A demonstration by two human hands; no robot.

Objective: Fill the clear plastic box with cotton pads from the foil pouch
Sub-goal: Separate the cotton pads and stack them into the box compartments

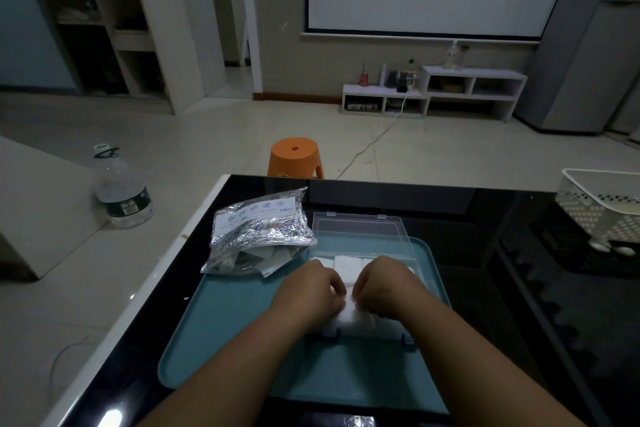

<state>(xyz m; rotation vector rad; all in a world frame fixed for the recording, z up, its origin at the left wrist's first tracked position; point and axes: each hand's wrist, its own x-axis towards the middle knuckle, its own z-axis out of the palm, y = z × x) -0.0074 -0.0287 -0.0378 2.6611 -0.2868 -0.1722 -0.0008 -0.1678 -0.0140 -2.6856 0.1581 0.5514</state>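
The left hand (310, 289) and the right hand (388, 284) are both over the clear plastic box (367, 334), close to each other. The fingers (337, 288) of the left hand are curled inward, and the fingers of the right hand are curled toward them. Between the two sets of fingertips there is a white pad, and both hands seem to pinch it at its edges. The fingertips are partly hidden, so the exact grip cannot be told.

Just under the fingers and on the near side of them, the cotton pads (351, 317) lie as a white stack inside the box. Beyond the fingers, more white pads lie in a row along the far side of the box. The lid (360, 229) is open and lies flat behind the box, farther from the fingers.

The foil pouch (259, 232) lies to the left of the fingers and beyond them, just beside the lid. It is crumpled, and its open end faces the person. A few pads show inside this end.

The box rests on a teal tray (221, 333), which lies on a black glossy table (485, 288). Well to the right of the fingers a white basket (599, 208) stands on the table. Far beyond the fingers, on the floor, are an orange stool (294, 154) and, more to the left, a large clear bottle (123, 194).
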